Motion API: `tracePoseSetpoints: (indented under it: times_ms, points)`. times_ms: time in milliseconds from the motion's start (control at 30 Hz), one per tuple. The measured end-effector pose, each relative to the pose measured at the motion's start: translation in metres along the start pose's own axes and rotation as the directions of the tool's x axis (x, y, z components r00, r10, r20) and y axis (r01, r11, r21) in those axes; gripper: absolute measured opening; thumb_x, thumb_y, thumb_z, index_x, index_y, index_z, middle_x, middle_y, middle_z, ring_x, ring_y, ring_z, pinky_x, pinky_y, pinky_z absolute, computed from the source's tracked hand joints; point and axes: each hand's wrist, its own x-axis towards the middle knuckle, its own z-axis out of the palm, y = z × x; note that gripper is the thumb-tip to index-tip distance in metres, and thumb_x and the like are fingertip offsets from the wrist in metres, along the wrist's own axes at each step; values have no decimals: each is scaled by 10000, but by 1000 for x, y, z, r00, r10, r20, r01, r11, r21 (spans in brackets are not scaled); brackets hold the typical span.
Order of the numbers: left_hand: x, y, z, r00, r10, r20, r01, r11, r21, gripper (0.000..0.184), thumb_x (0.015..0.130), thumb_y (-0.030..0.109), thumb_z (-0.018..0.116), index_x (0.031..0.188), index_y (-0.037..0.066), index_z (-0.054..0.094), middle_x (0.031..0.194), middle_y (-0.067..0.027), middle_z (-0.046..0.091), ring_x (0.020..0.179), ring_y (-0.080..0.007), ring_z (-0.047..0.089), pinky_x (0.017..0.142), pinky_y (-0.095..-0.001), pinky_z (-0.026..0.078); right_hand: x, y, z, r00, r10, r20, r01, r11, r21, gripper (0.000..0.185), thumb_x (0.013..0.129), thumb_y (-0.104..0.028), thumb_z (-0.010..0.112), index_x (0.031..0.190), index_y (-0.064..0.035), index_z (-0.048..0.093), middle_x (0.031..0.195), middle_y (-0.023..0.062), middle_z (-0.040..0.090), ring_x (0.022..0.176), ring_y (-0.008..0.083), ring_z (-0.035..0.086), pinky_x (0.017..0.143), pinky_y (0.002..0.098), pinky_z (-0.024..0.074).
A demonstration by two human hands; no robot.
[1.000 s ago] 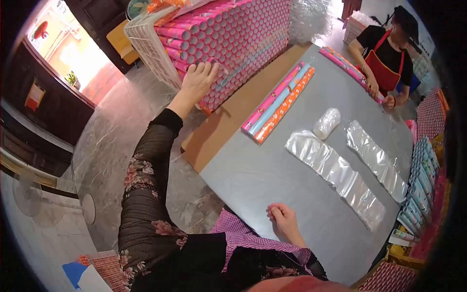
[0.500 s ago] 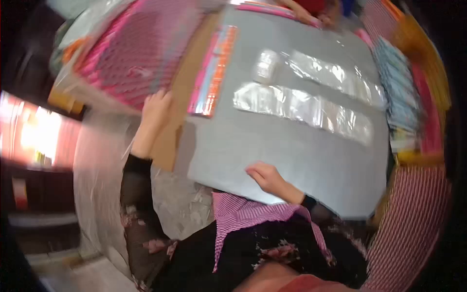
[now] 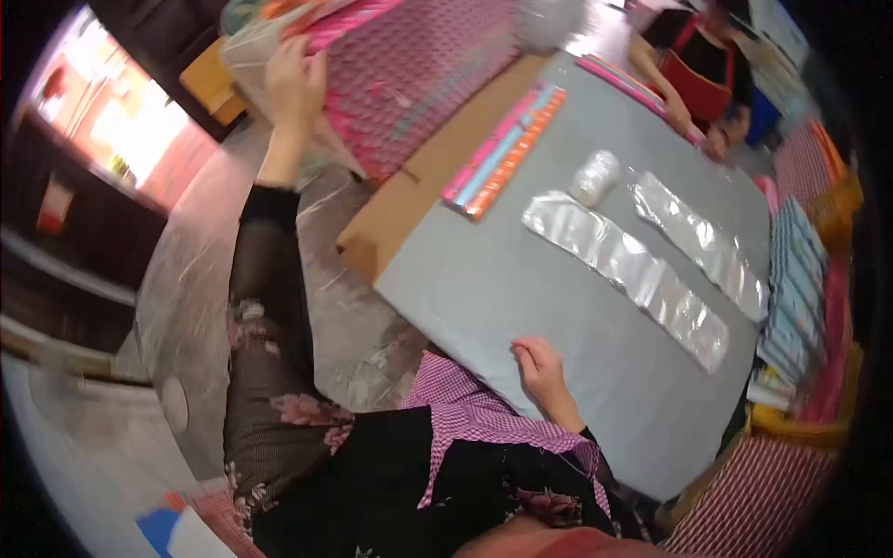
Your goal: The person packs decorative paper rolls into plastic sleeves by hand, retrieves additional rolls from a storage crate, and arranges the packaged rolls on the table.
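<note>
My left hand [image 3: 296,88] is stretched out to the upper left, at the near corner of a plastic-lined box of pink patterned packs [image 3: 419,70]. Its fingers are bent with the thumb apart, and I see nothing held between them. Loosely curled, my right hand [image 3: 541,370] rests over the near edge of the grey table [image 3: 465,279] with nothing in it. Beyond it lie two strips of clear plastic sleeves [image 3: 623,260] [image 3: 702,242] and a roll of clear plastic [image 3: 595,177]. Pink, blue and orange flat packs [image 3: 507,149] lie side by side along the left edge.
Across the table a person in a red apron [image 3: 698,84] has both hands at pink packs [image 3: 623,82]. Stacked blue packs [image 3: 791,288] and a pink woven-patterned stack [image 3: 758,493] line the right side. Brown cardboard [image 3: 446,139] lies between box and table.
My view has turned leftward. My left hand has moved up and outward along the box of pink packs. My right hand stays curled at the table's near edge.
</note>
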Motion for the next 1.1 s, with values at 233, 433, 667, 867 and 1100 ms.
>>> tracePoseSetpoints:
  times_ms: [233,433,667,867,1100]
  points:
    - [8,-36,39,955,43,293,-102,976,190,598,812,384,699,1300,88,516,1296,-144,542,1073,-408,566,881,-495,473,0,4,3,999,-20,-46,22,998,54,101,869,2,576,929,2,657,835,119,646,727,214,634,651,305,504]
    - [5,-19,61,913,-100,395,-23,955,294,474,764,323,750,1114,55,575,1076,-142,614,968,-383,601,796,-486,491,-4,5,2,999,5,-52,-2,998,64,93,864,-16,589,923,0,659,853,143,651,773,276,635,686,335,506]
    - [7,-17,72,907,-142,396,-50,898,438,379,775,341,725,989,44,629,978,-125,648,929,-331,629,769,-459,514,-1,4,1,999,52,-10,-50,993,103,92,863,-9,590,921,2,661,853,135,649,770,251,632,687,320,503]
    - [11,-15,79,880,-195,433,-14,900,435,266,811,246,656,971,35,646,952,-133,667,901,-353,653,723,-455,539,-2,7,1,999,36,-28,-32,990,137,104,867,-7,585,934,3,663,847,129,646,759,227,631,676,310,501]
    - [20,27,61,869,-98,485,-157,875,458,185,763,109,625,920,12,650,863,-157,670,767,-309,683,617,-394,554,-1,3,-1,999,16,-42,-9,989,149,108,868,-10,588,942,3,665,844,125,649,722,211,630,644,299,498]
